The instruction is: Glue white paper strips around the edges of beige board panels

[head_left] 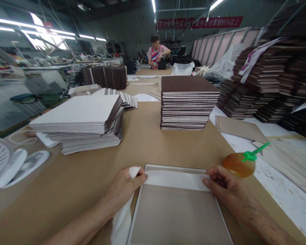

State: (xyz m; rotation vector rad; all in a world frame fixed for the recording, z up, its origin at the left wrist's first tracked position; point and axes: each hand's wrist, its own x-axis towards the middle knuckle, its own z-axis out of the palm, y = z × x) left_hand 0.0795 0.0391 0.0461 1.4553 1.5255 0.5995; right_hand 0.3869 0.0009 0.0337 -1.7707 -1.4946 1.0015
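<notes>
A flat grey-beige panel with a pale edge lies on the brown table before me. Across its far end stretches a white strip, close to the panel's far edge. My left hand pinches the strip's left end between thumb and fingers. From that same hand a length of white material hangs down beside the panel's left edge. At the strip's right end, my right hand is closed in a pinch on it. Just beyond the right hand sits an orange-brown rounded container with a green top and straw.
A neat stack of dark brown panels stands ahead. To the left is a stack of white panels, with a white fan nearby. Tall piles of brown panels rise at right. Another person works at the far end.
</notes>
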